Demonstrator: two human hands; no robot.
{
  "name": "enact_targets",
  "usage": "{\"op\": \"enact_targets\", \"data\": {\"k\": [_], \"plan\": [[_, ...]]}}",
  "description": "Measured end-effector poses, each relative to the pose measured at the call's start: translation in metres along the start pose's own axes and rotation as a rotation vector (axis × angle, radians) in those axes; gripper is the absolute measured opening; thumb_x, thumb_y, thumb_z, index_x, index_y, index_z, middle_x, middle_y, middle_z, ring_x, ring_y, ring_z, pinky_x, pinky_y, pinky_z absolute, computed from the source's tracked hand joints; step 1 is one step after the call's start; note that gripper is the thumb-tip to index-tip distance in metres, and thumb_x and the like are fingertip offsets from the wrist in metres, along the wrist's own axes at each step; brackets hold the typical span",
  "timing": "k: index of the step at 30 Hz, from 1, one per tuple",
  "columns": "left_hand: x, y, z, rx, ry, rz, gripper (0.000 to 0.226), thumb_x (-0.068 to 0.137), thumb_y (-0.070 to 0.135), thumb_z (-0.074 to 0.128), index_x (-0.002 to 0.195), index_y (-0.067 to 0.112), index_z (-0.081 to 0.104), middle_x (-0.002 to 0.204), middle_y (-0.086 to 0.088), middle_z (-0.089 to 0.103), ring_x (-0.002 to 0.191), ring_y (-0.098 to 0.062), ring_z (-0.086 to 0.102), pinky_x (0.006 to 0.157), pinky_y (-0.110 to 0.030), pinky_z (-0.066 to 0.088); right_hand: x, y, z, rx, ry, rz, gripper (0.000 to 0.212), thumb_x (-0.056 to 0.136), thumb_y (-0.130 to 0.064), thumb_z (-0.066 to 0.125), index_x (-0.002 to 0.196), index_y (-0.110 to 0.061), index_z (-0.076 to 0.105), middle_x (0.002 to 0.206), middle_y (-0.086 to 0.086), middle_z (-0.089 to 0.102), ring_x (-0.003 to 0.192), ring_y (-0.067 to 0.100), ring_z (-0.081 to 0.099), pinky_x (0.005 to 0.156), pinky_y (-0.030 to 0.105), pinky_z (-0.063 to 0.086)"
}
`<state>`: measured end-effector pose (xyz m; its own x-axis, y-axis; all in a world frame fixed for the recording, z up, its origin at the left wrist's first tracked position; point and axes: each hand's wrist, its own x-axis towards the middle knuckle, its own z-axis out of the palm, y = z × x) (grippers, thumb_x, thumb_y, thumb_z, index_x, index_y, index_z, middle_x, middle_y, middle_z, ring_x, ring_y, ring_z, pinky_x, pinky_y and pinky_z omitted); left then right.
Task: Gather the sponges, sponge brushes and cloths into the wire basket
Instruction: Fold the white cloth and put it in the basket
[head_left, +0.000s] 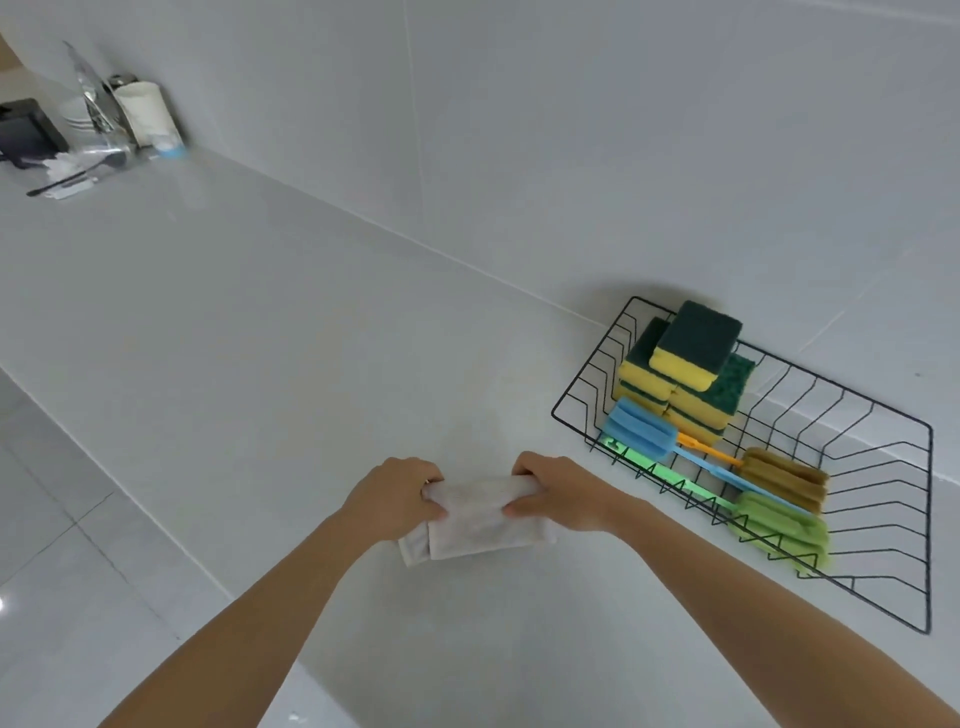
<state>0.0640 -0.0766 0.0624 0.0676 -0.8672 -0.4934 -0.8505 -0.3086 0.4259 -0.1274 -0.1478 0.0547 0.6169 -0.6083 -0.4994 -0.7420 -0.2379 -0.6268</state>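
A folded pale grey cloth (480, 522) is held between both hands just above the white counter. My left hand (389, 499) grips its left end and my right hand (558, 491) grips its right end. To the right, against the wall, stands the black wire basket (878, 525). Inside it, several yellow-and-green sponges (693, 358) are stacked at the far end. Three sponge brushes lie in front of them: a blue one (641, 428), an orange-brown one (784, 480) and a green one (779, 535). The cloth is left of the basket, outside it.
The white counter (260, 312) runs along a white tiled wall. In the far left corner stand a paper towel roll (145, 114), stacked plates, a black object and some utensils. The counter's front edge drops to a pale tiled floor (62, 561) at lower left.
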Motion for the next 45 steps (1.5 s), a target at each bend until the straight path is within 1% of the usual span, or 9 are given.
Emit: {"op": "enact_targets", "data": {"k": [5,9,12,16,20,24,29,35,45], "plan": [[0.015,0.079,-0.02,0.085,-0.016,0.215,0.02,0.084,0.02,0.06,0.101,0.011,0.062,0.081,0.005,0.051,0.082,-0.017,0.048,0.07,-0.027,0.036,-0.059,0.028,-0.045,0.146,0.276,0.039,0.018,0.083,-0.027,0.063,0.093,-0.025,0.049,0.086,-0.009,0.052,0.085,0.013,0.05,0.069,0.018,0.039],[0.03,0.157,-0.027,0.193,-0.066,0.405,0.018,0.087,0.02,0.057,0.1,0.008,0.06,0.087,-0.003,0.053,0.081,-0.017,0.046,0.07,-0.027,0.034,-0.109,0.061,-0.077,0.341,0.497,0.121,0.019,0.08,-0.027,0.067,0.095,-0.023,0.056,0.086,-0.008,0.057,0.082,0.013,0.054,0.07,0.023,0.045],[0.047,0.214,-0.024,0.268,-0.088,0.507,0.012,0.087,0.018,0.056,0.079,0.009,0.056,0.079,-0.005,0.05,0.076,-0.021,0.047,0.064,-0.028,0.034,-0.141,0.089,-0.099,0.48,0.654,0.167,0.014,0.078,-0.022,0.071,0.084,-0.024,0.058,0.08,-0.004,0.058,0.078,0.017,0.054,0.07,0.028,0.045],[0.076,0.282,-0.01,0.317,-0.101,0.599,0.038,0.088,0.017,0.057,0.056,0.016,0.036,0.068,-0.003,0.046,0.068,-0.022,0.043,0.059,-0.027,0.033,-0.167,0.127,-0.125,0.616,0.849,0.289,0.021,0.078,-0.022,0.071,0.087,-0.019,0.052,0.079,0.0,0.054,0.07,0.017,0.05,0.056,0.024,0.041],[0.105,0.333,0.011,0.313,-0.114,0.624,0.027,0.088,0.016,0.056,0.064,0.01,0.047,0.063,-0.001,0.044,0.069,-0.022,0.046,0.056,-0.026,0.033,-0.173,0.163,-0.146,0.66,1.041,0.445,0.038,0.075,-0.025,0.073,0.095,-0.011,0.044,0.083,-0.001,0.05,0.078,0.022,0.049,0.059,0.028,0.04],[0.136,0.364,0.033,0.299,-0.106,0.656,0.022,0.088,0.015,0.058,0.107,0.003,0.059,0.1,-0.015,0.062,0.091,-0.03,0.057,0.073,-0.035,0.044,-0.163,0.188,-0.163,0.66,1.149,0.586,0.044,0.075,-0.021,0.074,0.096,-0.008,0.038,0.097,0.007,0.048,0.086,0.023,0.047,0.069,0.031,0.039],[0.178,0.376,0.059,0.339,-0.055,0.641,0.024,0.087,0.008,0.055,0.111,0.007,0.055,0.1,-0.012,0.06,0.082,-0.023,0.051,0.066,-0.028,0.039,-0.133,0.211,-0.166,0.602,1.148,0.649,0.038,0.08,-0.016,0.067,0.093,-0.008,0.032,0.091,0.008,0.045,0.08,0.025,0.045,0.056,0.027,0.035],[0.209,0.377,0.086,0.473,-0.1,0.598,0.025,0.086,-0.003,0.045,0.107,0.007,0.056,0.086,-0.007,0.053,0.075,-0.021,0.049,0.052,-0.023,0.033,-0.099,0.232,-0.162,0.453,1.026,0.775,0.023,0.087,-0.01,0.055,0.096,-0.006,0.034,0.103,0.017,0.052,0.08,0.024,0.043,0.066,0.031,0.037],[0.211,0.369,0.11,0.745,0.0,0.6,0.025,0.091,-0.001,0.041,0.11,0.002,0.056,0.115,-0.016,0.06,0.106,-0.03,0.058,0.084,-0.033,0.048,-0.077,0.239,-0.152,0.195,0.684,0.871,0.041,0.089,0.004,0.045,0.129,0.003,0.036,0.135,0.018,0.04,0.119,0.027,0.051,0.095,0.028,0.045]]}}
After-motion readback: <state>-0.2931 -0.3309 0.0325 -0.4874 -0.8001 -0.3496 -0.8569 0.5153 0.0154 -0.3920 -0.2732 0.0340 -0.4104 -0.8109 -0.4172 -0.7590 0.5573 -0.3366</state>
